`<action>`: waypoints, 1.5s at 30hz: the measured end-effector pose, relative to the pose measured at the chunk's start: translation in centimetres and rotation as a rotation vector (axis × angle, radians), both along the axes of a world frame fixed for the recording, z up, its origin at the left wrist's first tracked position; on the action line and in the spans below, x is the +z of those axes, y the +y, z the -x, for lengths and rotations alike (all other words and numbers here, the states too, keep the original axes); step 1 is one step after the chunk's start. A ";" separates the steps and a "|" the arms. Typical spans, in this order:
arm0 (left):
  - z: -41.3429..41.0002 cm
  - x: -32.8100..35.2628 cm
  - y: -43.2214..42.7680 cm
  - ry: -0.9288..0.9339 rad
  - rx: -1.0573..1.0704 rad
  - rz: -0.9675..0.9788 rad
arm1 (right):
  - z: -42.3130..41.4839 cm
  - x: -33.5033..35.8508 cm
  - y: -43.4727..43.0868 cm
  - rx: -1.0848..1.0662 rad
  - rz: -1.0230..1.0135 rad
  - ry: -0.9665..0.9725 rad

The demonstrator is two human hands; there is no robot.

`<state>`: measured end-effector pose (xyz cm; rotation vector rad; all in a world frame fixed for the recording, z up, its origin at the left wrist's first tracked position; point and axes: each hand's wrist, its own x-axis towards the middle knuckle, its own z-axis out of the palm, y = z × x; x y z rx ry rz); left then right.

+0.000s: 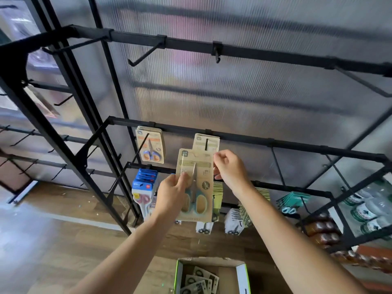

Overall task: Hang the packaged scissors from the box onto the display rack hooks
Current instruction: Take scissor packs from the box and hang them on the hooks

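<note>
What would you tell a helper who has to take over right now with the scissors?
Left hand: grip on the lower left of the scissors pack, thumb across its front.
Right hand: pinching the pack's upper right edge.
The pack is held up just below the middle hook, which already carries one card; it is not on the hook yet.
Done: orange-handled scissors hang on the hook to the left, and more packs hang on the lower rows.
Left: slide this pack onto the hook, then hang the packs in the box on the floor.
</note>
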<state>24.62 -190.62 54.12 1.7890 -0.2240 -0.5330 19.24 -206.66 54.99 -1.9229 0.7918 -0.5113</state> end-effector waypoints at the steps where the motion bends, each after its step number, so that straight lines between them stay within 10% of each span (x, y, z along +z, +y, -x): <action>1: 0.4 -0.3 -0.1 -0.023 -0.001 -0.010 | 0.5 0.0 0.0 0.014 -0.009 0.002; 45: 0.7 -2.1 -1.5 -0.338 -0.350 -0.399 | 1.7 -4.0 -0.6 0.134 0.225 0.176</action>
